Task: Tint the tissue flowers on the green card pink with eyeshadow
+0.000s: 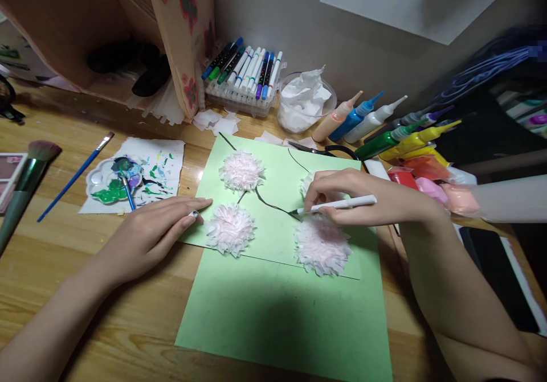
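Note:
My right hand (342, 194) is closed around a white marker (348, 202), its dark tip touching a curved black line (273, 204) on the green paper (277, 308). Beneath that hand lies a pale pink paper flower (322, 248); another flower (306, 184) behind it is mostly hidden by the fingers. To the left are two more ruffled flowers, an upper one (241, 170) and a lower one (231, 230). My left hand (160, 225) rests flat with fingers stretched out, fingertips on the green paper's left edge beside the lower flower.
Left of the paper lie a paint palette (102, 191), a blue paintbrush (77, 174) and a makeup brush (29, 180). Behind stand a marker box (241, 100), a clear tub of tissue (305, 100), scissors (320, 150) and several paint bottles (352, 120). A black phone (498, 274) lies right.

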{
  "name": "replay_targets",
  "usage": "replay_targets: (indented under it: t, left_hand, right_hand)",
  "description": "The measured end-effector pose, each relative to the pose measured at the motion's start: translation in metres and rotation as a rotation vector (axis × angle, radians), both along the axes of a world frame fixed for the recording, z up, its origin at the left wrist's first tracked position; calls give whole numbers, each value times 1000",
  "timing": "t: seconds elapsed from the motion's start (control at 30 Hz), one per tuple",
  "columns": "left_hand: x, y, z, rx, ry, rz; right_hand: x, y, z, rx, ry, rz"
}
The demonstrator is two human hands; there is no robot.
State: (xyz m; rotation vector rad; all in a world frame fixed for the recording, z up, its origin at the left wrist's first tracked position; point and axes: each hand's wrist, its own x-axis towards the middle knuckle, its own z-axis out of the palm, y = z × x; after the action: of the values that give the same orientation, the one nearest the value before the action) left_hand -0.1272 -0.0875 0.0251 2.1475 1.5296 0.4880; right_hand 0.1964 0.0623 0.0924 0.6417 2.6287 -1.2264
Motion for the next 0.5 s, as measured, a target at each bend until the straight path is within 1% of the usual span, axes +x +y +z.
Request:
replay_targets:
  t: [0.37, 0.5]
  left_hand:
    - [1, 1, 0, 11, -19, -2]
    - [0, 1, 0, 7, -17, 6]
  right_hand:
    - [8, 2, 1, -16, -39, 4]
    - [10, 3, 1, -9, 15, 1]
